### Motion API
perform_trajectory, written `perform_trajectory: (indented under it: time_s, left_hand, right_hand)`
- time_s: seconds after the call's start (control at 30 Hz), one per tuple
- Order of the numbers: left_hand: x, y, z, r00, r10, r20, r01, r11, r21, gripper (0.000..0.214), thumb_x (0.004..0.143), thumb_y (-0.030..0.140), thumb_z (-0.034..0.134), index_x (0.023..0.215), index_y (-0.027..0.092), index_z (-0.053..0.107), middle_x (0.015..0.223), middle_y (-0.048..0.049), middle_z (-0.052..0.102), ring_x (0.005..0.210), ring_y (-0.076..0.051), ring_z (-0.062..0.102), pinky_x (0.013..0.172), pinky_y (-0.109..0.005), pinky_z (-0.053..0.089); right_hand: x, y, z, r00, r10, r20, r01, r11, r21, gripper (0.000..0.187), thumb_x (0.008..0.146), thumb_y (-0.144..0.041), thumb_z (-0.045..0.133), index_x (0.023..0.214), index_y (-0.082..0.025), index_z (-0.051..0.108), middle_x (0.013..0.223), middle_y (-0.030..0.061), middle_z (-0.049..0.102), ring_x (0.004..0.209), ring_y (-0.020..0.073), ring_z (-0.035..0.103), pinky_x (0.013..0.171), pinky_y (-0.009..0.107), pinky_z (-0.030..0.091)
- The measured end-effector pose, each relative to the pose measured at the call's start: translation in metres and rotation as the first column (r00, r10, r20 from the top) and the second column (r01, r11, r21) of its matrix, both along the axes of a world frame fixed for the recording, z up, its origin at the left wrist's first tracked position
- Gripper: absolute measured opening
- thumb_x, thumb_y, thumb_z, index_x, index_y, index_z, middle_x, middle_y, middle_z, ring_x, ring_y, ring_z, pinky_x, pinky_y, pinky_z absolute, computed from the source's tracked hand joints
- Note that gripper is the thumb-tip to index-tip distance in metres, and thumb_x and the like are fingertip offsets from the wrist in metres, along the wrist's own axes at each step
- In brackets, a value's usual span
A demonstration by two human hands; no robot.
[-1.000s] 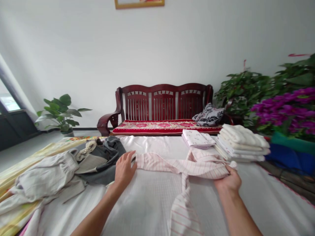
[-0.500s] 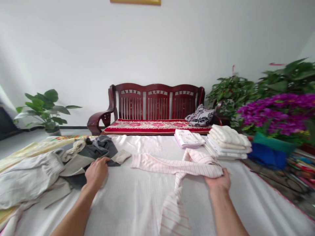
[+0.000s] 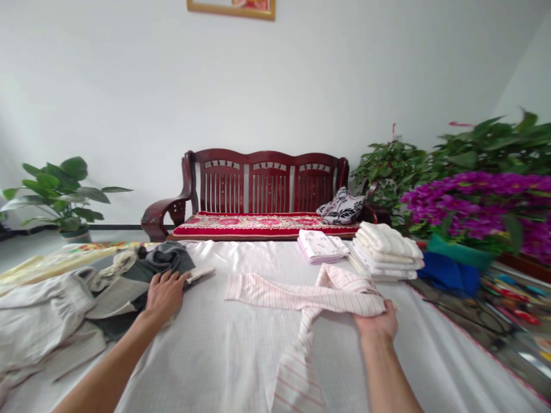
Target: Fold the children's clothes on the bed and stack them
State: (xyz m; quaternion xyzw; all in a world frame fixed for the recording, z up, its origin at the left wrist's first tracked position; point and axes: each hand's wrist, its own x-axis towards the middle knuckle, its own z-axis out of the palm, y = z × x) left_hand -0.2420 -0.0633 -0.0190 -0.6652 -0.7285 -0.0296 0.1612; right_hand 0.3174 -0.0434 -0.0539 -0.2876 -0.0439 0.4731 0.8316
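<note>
White sheet (image 3: 206,350): spread towards twelve-o'clock bench (image 3: 269,174)
Striped garment (image 3: 275,292): stretched between nine and three o'clock
Right hand (image 3: 379,322), three o'clock: garment end gripped
Left hand (image 3: 164,295), nine o'clock: laid on grey clothes (image 3: 172,258), grip unclear
Twisted end (image 3: 299,376), six o'clock: creases could be caused by twist

White sheet (image 3: 198,350) lies open beside obstructing striped garment (image 3: 316,297).

A dark red wooden sofa (image 3: 269,183) stands far off before the pale wall (image 3: 301,74), with a red floral seat cover (image 3: 258,223) and, at its right end, a patterned cushion (image 3: 344,209). Above hangs a gold-framed picture (image 3: 231,12). Far left is a potted plant (image 3: 64,192); right, purple flowers (image 3: 473,201) beside a blue item (image 3: 450,272), perhaps cloth.
</note>
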Motion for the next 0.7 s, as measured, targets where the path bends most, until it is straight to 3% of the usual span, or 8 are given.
perform_trajectory:
  time_s: [0.17, 0.27, 0.33, 0.43, 0.5, 0.53, 0.6, 0.7]
  left_hand:
    - [0.031, 0.004, 0.011, 0.988, 0.057, 0.144, -0.08, 0.984, 0.16, 0.053, 0.088, 0.008, 0.042, 0.136, 0.021, 0.061, 0.14, -0.0144, 0.059, 0.135, -0.034, 0.045, 0.113, -0.055, 0.024]
    - [0.088, -0.016, 0.015, 0.909, -0.246, 0.337, 0.166, 0.955, 0.248, 0.052, 0.089, 0.013, 0.044, 0.139, 0.023, 0.056, 0.143, -0.0112, 0.056, 0.137, -0.029, 0.044, 0.115, -0.048, 0.032]
    - [0.132, -0.042, 0.017, 0.718, -0.491, 0.493, 0.431, 0.87, 0.239, 0.045, 0.095, 0.025, 0.043, 0.139, 0.025, 0.055, 0.142, -0.0096, 0.057, 0.132, -0.025, 0.051, 0.113, -0.043, 0.039]
    - [0.189, -0.087, 0.018, 0.441, -0.62, 0.649, 0.745, 0.656, 0.121, 0.062, 0.087, 0.035, 0.063, 0.147, 0.033, 0.044, 0.151, -0.0071, 0.048, 0.135, -0.025, 0.049, 0.112, -0.039, 0.041]
    - [0.218, -0.11, 0.015, 0.363, -0.629, 0.687, 0.837, 0.544, 0.055, 0.085, 0.07, 0.032, 0.079, 0.147, 0.034, 0.043, 0.153, -0.0085, 0.045, 0.134, -0.029, 0.049, 0.111, -0.042, 0.043]
    - [0.228, -0.118, 0.012, 0.337, -0.619, 0.71, 0.859, 0.511, 0.038, 0.08, 0.068, 0.025, 0.078, 0.142, 0.033, 0.049, 0.149, -0.0082, 0.048, 0.129, -0.028, 0.054, 0.107, -0.039, 0.046]
    - [0.24, -0.124, 0.004, 0.305, -0.59, 0.748, 0.865, 0.5, 0.042, 0.063, 0.069, 0.008, 0.067, 0.127, 0.03, 0.061, 0.133, -0.0066, 0.059, 0.113, -0.021, 0.063, 0.096, -0.03, 0.052]
    - [0.237, -0.117, -0.006, 0.291, -0.6, 0.746, 0.817, 0.561, 0.132, 0.051, 0.066, -0.006, 0.052, 0.103, 0.025, 0.069, 0.101, -0.0023, 0.066, 0.092, -0.014, 0.066, 0.08, -0.021, 0.051]
  right_hand:
    - [-0.004, -0.002, 0.008, 0.998, 0.015, -0.064, -0.016, 1.0, -0.011, 0.033, 0.086, -0.037, 0.037, 0.093, -0.023, 0.067, 0.095, 0.0062, 0.072, 0.097, 0.0272, 0.068, 0.092, 0.057, 0.051]
    - [-0.009, -0.005, 0.017, 0.993, 0.029, -0.119, -0.032, 0.999, -0.022, 0.037, 0.09, -0.034, 0.034, 0.094, -0.022, 0.068, 0.097, 0.0063, 0.073, 0.098, 0.0258, 0.068, 0.093, 0.055, 0.051]
    - [-0.012, -0.008, 0.023, 0.987, 0.042, -0.154, -0.049, 0.998, -0.04, 0.038, 0.092, -0.033, 0.033, 0.093, -0.021, 0.068, 0.098, 0.0058, 0.073, 0.098, 0.0249, 0.068, 0.094, 0.054, 0.051]
    - [-0.014, -0.01, 0.028, 0.983, 0.047, -0.175, -0.056, 0.997, -0.048, 0.039, 0.094, -0.034, 0.032, 0.093, -0.021, 0.069, 0.096, 0.005, 0.073, 0.097, 0.0245, 0.068, 0.094, 0.053, 0.051]
    - [-0.015, -0.01, 0.028, 0.984, 0.045, -0.17, -0.053, 0.998, -0.044, 0.04, 0.094, -0.034, 0.032, 0.093, -0.021, 0.069, 0.095, 0.0047, 0.073, 0.097, 0.0249, 0.068, 0.094, 0.054, 0.051]
    - [-0.014, -0.01, 0.027, 0.985, 0.047, -0.165, -0.055, 0.998, -0.042, 0.04, 0.094, -0.034, 0.031, 0.094, -0.021, 0.069, 0.094, 0.0047, 0.073, 0.096, 0.0252, 0.069, 0.094, 0.055, 0.05]
    - [-0.013, -0.008, 0.024, 0.986, 0.057, -0.154, -0.064, 0.997, -0.037, 0.04, 0.093, -0.034, 0.032, 0.094, -0.021, 0.069, 0.093, 0.0046, 0.073, 0.096, 0.0255, 0.068, 0.094, 0.056, 0.051]
    - [-0.01, -0.004, 0.018, 0.987, 0.067, -0.149, -0.07, 0.997, -0.012, 0.038, 0.092, -0.034, 0.033, 0.096, -0.021, 0.068, 0.095, 0.005, 0.072, 0.098, 0.0252, 0.068, 0.093, 0.054, 0.052]
